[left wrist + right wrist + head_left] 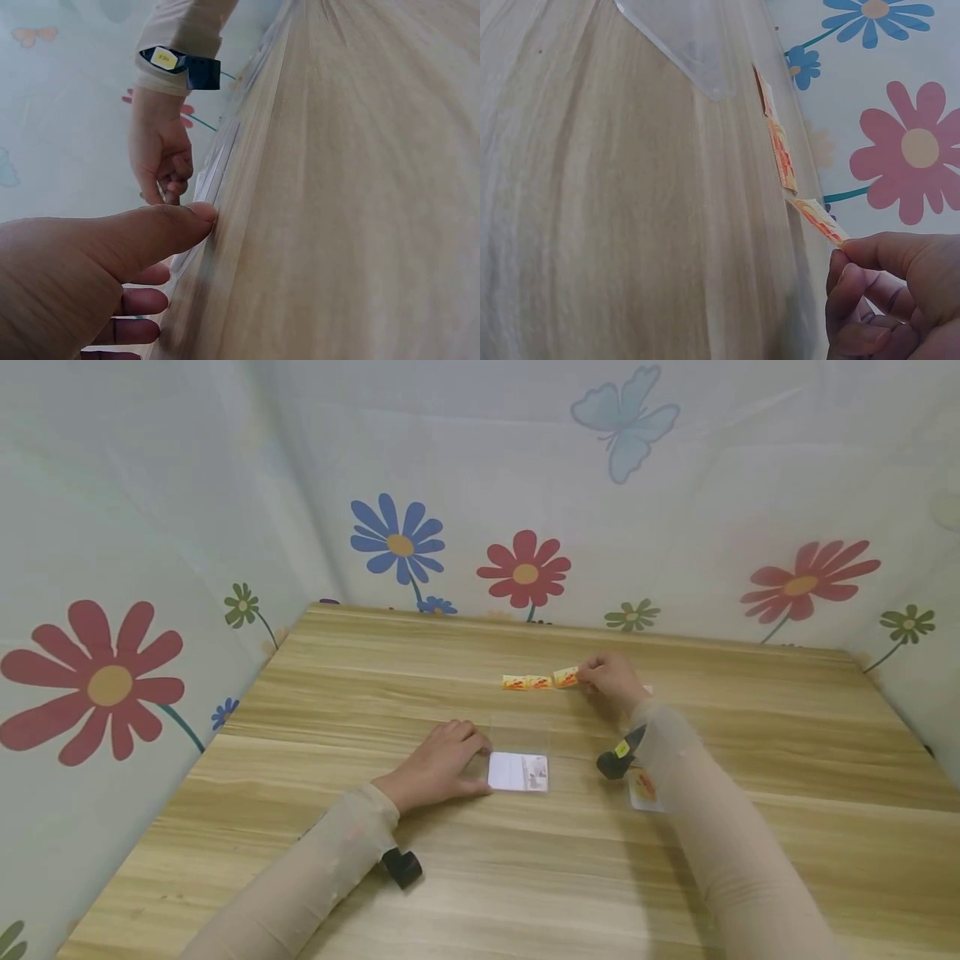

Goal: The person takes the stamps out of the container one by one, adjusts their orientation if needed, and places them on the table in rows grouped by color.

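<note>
Between thumb and fingertips, my right hand (pixel 613 683) pinches the right end of a small flat yellow-and-orange packet (pixel 566 677). In the right wrist view this packet (pixel 819 218) is tilted, its far end close to the table. To its left lie two similar packets, the middle one (pixel 538 682) and the leftmost one (pixel 513 682), in a row. My left hand (pixel 442 764) rests at the left side of a clear plastic case (pixel 517 772) with a white, partly printed face. Its thumb and fingers touch the case's edge, without being curled round it.
A clear rounded piece with an orange picture (pixel 643 787) lies partly under my right forearm. A small pale thing (pixel 648 690) shows behind the right wrist. The wooden table (pixel 420 668) ends at a flower-printed curtain (pixel 465 460). Both wrists carry black cameras.
</note>
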Motion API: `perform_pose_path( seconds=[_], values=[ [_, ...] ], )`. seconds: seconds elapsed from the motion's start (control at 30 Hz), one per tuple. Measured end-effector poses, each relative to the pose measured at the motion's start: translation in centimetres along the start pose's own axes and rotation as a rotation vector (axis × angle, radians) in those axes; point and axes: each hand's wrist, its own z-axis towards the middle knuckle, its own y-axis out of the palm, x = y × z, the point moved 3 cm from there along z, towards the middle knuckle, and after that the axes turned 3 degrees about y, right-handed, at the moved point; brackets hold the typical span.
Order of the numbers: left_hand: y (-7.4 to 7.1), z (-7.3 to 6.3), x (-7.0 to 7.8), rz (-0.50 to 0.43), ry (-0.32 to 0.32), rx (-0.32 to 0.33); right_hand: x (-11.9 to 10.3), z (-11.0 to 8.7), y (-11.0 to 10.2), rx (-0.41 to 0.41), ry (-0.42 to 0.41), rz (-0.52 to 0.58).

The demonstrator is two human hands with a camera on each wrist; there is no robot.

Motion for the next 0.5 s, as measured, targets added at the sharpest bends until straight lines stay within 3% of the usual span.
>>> perform_pose_path(
  seconds=[0.5],
  values=[
    [0.19, 0.02, -0.26, 0.001, 0.003, -0.004, 0.5, 0.29, 0.68, 0.001, 0.031, -0.004]
  ],
)
